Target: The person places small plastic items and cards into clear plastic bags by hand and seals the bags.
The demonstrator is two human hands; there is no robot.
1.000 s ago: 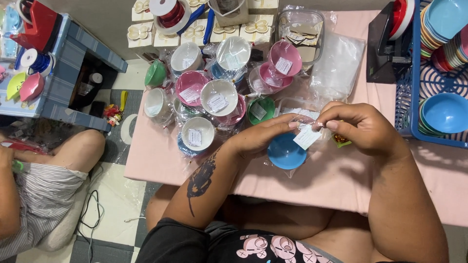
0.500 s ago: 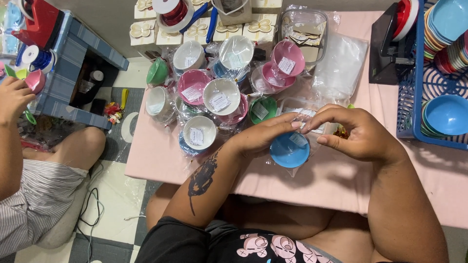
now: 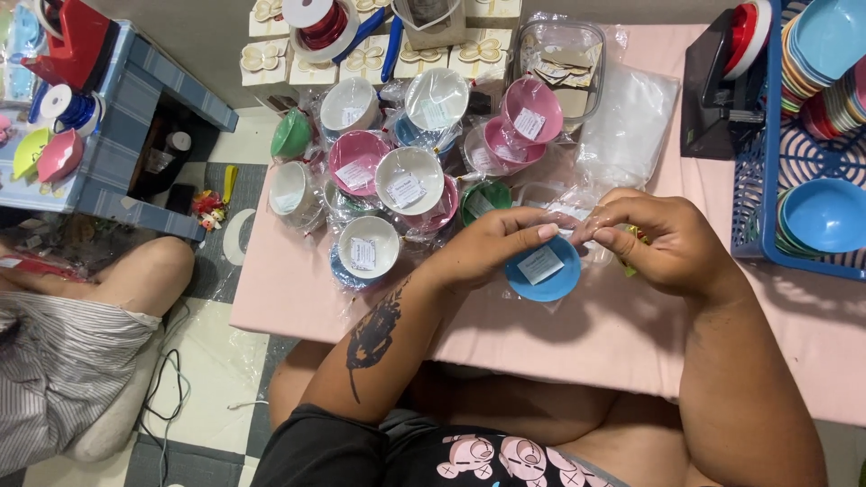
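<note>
While both hands meet over the front-centre of the pink desk [image 3: 298, 298], the small blue bowl [image 3: 543, 271] sits between and just under them, w/ a white paper label lying inside it. Left hand [image 3: 492, 245] curls round the bowl's left side, its grip clenched on the clear plastic wrap [image 3: 577, 215] at the bowl's top edge, thumb and forefinger pinched together. Right hand [image 3: 663, 242] comes in from the right, its grip also pinching that same clear wrap just above the bowl; fingertips of the two hands nearly touch. Can't tell whether the bowl rests on the desk or is lifted a bit.

Behind the hands, approx centre of the desk, is a cluster of wrapped bowls [image 3: 406, 176]: white, pink, green, each w/ a small label inside. A clear plastic box [image 3: 557, 54] stands further back, and a sheet of clear bags [image 3: 631, 122] lies right of it. At the right edge a blue basket [image 3: 753, 180] holds more blue bowls. On the left, another person's leg [image 3: 135, 280] rests on the floor beside a blue striped low table [image 3: 135, 117].
</note>
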